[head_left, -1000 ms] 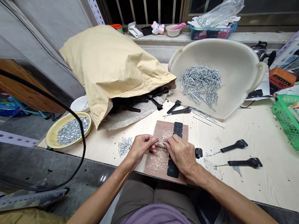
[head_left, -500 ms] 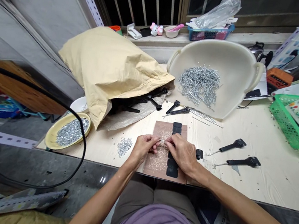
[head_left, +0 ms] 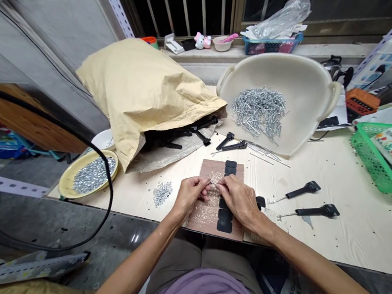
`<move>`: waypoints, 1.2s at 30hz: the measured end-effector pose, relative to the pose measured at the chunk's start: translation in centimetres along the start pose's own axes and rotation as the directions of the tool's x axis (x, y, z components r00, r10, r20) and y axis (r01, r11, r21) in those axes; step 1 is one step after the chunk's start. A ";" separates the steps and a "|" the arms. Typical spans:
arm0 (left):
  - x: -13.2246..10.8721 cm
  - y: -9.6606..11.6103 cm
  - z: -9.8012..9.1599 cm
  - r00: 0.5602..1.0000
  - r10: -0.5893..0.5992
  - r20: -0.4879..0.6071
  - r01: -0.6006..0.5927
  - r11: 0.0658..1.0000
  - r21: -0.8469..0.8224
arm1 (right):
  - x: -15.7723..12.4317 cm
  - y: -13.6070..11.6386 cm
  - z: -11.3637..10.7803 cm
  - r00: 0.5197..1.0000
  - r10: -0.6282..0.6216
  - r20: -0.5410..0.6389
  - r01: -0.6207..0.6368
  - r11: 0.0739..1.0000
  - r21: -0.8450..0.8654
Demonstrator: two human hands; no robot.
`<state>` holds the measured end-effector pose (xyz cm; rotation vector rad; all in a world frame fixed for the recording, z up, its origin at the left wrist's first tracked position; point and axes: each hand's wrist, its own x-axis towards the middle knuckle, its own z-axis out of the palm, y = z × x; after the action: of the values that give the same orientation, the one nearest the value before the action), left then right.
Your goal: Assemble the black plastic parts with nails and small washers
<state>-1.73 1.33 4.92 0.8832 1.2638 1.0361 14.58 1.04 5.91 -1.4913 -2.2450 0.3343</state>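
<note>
Over a brown board (head_left: 201,218), my two hands almost meet fingertip to fingertip. My left hand (head_left: 191,194) pinches the tip of a thin metal rod (head_left: 213,183); any small piece in its fingers is too tiny to make out. My right hand (head_left: 238,200) is closed round the same rod. A black handle end (head_left: 260,201) shows beyond its palm, seemingly of the same piece. Under the right hand runs a row of black pads (head_left: 225,220) on the board. Left of the board lies a small pile of metal bits (head_left: 162,194).
Two black-handled rods (head_left: 318,211) lie to the right. A yellow bowl (head_left: 67,187) of metal pieces stands left. Behind are an open paper sack (head_left: 141,88) of black parts, a white basin (head_left: 302,94) with metal rods, and a green basket (head_left: 372,169). A black cable (head_left: 112,193) hangs at left.
The view has shifted very slightly. Both hands keep the same hold over the board, with only tiny finger movement.
</note>
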 end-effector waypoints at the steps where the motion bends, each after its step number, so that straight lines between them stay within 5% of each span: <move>1: -0.1 0.0 0.0 1.000 0.010 0.002 -0.010 1.000 0.017 | 0.0 -0.1 -0.1 1.000 -0.006 0.000 0.006 1.000 -0.014; 5: -0.3 0.1 0.2 0.996 0.083 -0.014 -0.081 0.988 0.133 | -0.1 -0.3 -0.3 1.000 -0.027 -0.012 0.026 0.997 -0.067; 11: -0.4 0.4 0.3 0.990 0.139 -0.020 -0.133 0.973 0.186 | 0.1 0.5 -0.1 0.998 -0.017 0.053 0.013 0.997 0.071; 17: -0.2 0.5 0.1 0.998 0.040 0.043 -0.041 0.999 0.035 | 0.4 0.8 -0.7 0.999 0.002 0.042 -0.008 0.989 0.151; 25: 0.2 0.4 0.4 0.998 -0.054 0.041 0.057 0.996 -0.075 | -0.1 0.1 -1.1 0.996 -0.045 -0.079 0.044 0.999 -0.017; 36: 0.0 0.7 0.0 0.998 -0.025 0.058 0.027 0.999 -0.040 | -0.3 0.4 -0.8 0.999 -0.038 0.006 0.037 0.998 0.048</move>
<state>-1.83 1.58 5.56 0.8570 1.1990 1.0061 15.38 0.87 6.34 -1.4239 -2.2506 0.3797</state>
